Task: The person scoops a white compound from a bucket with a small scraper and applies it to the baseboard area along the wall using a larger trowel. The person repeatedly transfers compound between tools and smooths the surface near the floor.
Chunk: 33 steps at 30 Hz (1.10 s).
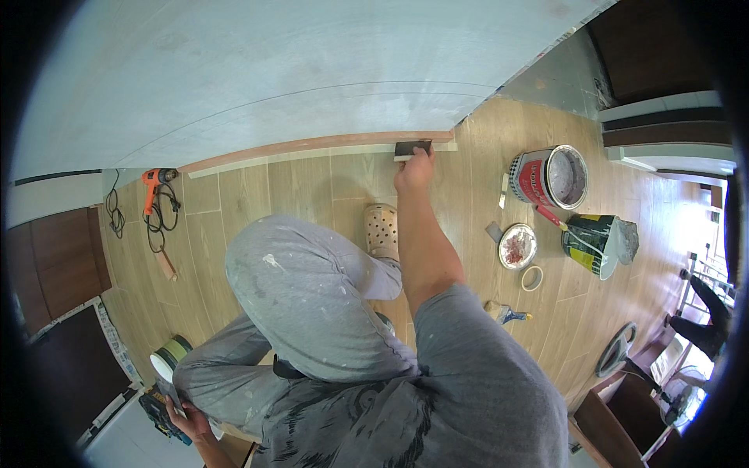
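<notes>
My right hand (415, 169) grips a dark, flat-faced block (412, 149), likely a sanding block or applicator, against the right part of a reddish baseboard strip (327, 140) at the wall's foot. Pale masking tape (281, 157) runs along the floor beside the strip. At the lower left, my left hand (190, 421) holds a flat grey tool (168, 387), perhaps a putty knife or scraper, next to my knee. A green-banded tub (174, 354) lies just above that hand. The pale wall (292, 70) fills the top of the view.
At right stand an open paint can (547, 177) and a dark green bucket (591, 243), near a smeared lid (518, 245), a tape roll (532, 278) and a paintbrush (506, 313). An orange corded drill (153, 186) and a wood offcut (166, 265) lie at left. A fan (684, 401) stands far right.
</notes>
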Motion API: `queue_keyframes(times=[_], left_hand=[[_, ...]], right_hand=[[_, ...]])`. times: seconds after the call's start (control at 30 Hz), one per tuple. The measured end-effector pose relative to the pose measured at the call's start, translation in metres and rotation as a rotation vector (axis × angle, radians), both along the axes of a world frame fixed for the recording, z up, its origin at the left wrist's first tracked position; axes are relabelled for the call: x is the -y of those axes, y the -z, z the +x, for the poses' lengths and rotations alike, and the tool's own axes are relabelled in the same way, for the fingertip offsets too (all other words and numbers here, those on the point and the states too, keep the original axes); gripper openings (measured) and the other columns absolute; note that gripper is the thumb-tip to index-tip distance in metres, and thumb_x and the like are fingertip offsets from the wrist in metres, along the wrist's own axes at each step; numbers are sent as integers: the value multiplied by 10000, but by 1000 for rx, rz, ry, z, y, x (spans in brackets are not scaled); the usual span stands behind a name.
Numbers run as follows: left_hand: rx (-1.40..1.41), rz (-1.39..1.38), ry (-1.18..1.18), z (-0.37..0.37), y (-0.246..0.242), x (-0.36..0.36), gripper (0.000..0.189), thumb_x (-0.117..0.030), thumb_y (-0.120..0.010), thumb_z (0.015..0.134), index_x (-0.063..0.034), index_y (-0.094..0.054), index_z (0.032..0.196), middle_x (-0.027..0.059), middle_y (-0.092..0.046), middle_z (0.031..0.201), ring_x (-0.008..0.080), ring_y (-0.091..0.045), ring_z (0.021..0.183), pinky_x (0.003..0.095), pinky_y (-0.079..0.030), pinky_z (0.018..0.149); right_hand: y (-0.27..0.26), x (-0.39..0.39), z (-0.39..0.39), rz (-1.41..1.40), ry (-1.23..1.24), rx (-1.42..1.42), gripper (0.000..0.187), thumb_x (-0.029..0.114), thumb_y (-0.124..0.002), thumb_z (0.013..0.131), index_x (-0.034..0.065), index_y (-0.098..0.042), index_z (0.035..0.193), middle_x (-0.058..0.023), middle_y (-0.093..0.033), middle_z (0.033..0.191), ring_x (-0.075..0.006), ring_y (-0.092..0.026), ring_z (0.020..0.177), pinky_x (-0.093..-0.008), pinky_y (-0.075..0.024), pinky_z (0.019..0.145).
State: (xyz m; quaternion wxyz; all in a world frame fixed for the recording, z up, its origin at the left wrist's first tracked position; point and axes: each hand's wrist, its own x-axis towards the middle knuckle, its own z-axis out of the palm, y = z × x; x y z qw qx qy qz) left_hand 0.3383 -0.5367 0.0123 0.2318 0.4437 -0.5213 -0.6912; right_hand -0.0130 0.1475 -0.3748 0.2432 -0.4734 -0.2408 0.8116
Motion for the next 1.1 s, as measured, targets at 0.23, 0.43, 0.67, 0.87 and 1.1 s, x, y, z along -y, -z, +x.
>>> queue_keyframes(times=[0.23,0.43,0.67,0.87,1.1], left_hand=[[-20,3,45,2,4,14,263,-162,-671,1001,-28,-681,1227,58,-731,1127,118,-694,898,186,-558,589],[4,0,77,-5,-1,12,272,-167,-660,1012,-20,-674,1241,65,-737,1136,111,-707,920,181,-570,588],[-45,-9,99,-8,-4,8,265,-161,-656,1013,-26,-676,1240,83,-733,1164,130,-717,949,194,-589,588],[-34,68,175,-7,-6,13,269,-159,-678,999,-28,-679,1235,84,-732,1172,93,-709,925,187,-583,583],[-6,4,123,-11,-8,0,270,-153,-686,995,-17,-679,1227,64,-732,1154,81,-698,885,178,-570,585]], right_hand=[[-24,6,-39,-6,31,101,636,15,-577,945,170,-376,1528,-24,-555,1299,-138,-537,986,-353,-459,815],[-20,22,-8,22,-1,-3,674,-1,-556,929,186,-367,1548,-38,-542,1312,-158,-537,1059,-370,-455,872],[35,10,34,146,92,90,629,4,-503,887,14,-450,1514,-123,-560,1382,-240,-557,1164,-380,-420,1032],[32,-15,31,331,29,57,563,7,-499,889,-20,-520,1451,-97,-620,1262,-221,-547,1108,-369,-417,1013],[9,-10,13,115,92,-48,415,9,-511,866,40,-578,1274,-44,-602,1199,-213,-547,1097,-381,-404,1045]])
